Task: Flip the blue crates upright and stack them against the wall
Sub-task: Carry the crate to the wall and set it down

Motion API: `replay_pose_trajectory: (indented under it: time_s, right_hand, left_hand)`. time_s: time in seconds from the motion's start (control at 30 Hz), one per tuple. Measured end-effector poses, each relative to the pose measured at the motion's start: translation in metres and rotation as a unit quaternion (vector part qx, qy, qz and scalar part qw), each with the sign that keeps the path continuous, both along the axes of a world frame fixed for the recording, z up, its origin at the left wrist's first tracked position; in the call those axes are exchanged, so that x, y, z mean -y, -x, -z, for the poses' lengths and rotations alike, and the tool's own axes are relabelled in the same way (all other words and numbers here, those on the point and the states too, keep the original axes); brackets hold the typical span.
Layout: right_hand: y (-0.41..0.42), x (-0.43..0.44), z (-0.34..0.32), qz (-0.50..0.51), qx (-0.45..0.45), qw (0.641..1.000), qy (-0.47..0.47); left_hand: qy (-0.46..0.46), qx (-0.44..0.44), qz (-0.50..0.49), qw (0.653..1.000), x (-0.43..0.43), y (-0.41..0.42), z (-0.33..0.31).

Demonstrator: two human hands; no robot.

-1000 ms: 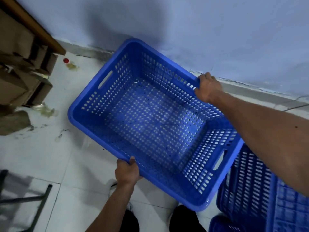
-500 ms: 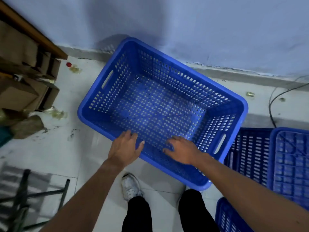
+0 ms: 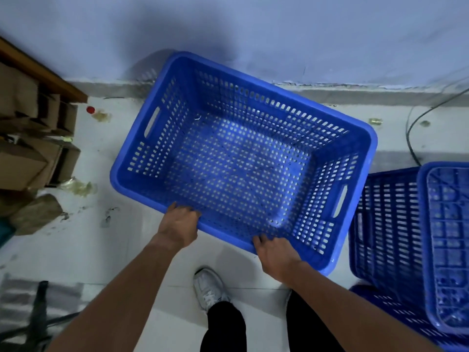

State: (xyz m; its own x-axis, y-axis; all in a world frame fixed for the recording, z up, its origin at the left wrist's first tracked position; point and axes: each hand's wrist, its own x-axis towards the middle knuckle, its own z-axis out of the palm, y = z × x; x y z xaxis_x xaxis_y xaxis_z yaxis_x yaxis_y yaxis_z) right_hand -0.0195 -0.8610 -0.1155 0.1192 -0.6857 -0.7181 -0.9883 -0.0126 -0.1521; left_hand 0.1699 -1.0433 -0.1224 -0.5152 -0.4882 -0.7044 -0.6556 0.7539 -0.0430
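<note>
Since half a second ago both hands have closed on the near rim of the upright crate (image 3: 243, 158): the left hand (image 3: 180, 222) and the right hand (image 3: 275, 252) now curl their fingers over that edge. The crate sits on the floor (image 3: 83, 250), askew, its far corner just beside the wall (image 3: 279, 34). If pushed like this, I think that corner may catch the skirting, or the crate may swing into the overturned crates (image 3: 416, 237) at the right.

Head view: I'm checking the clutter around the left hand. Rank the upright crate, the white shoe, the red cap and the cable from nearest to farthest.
From the left hand:
1. Upright crate, its near rim under the fingers.
2. White shoe, just below-right on the floor.
3. Red cap, upper left by the cardboard.
4. Cable, far right by the wall.
</note>
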Motion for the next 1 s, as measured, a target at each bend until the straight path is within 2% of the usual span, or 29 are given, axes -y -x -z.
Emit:
replay_pose_trajectory:
  time_s: [0.23, 0.43, 0.63, 0.87, 1.0]
  right_hand:
    - [0.014, -0.003, 0.003, -0.008, -0.006, 1.0, 0.017]
    - [0.053, 0.007, 0.004, -0.007, -0.033, 0.999, 0.037]
    - [0.102, 0.019, 0.004, -0.016, -0.064, 0.997, 0.048]
    - [0.125, 0.035, 0.003, -0.022, -0.085, 0.995, 0.053]
    - [0.131, 0.046, 0.004, 0.003, -0.084, 0.994, 0.067]
  left_hand:
    - [-0.06, 0.052, -0.067, 0.995, 0.004, 0.018, 0.001]
    - [-0.096, 0.046, -0.109, 0.988, -0.007, 0.043, -0.002]
    - [-0.094, -0.088, -0.163, 0.978, -0.007, 0.054, -0.002]
    - [-0.025, -0.089, -0.083, 0.992, -0.005, 0.069, -0.007]
    - [-0.002, -0.097, -0.076, 0.992, 0.003, 0.075, -0.007]
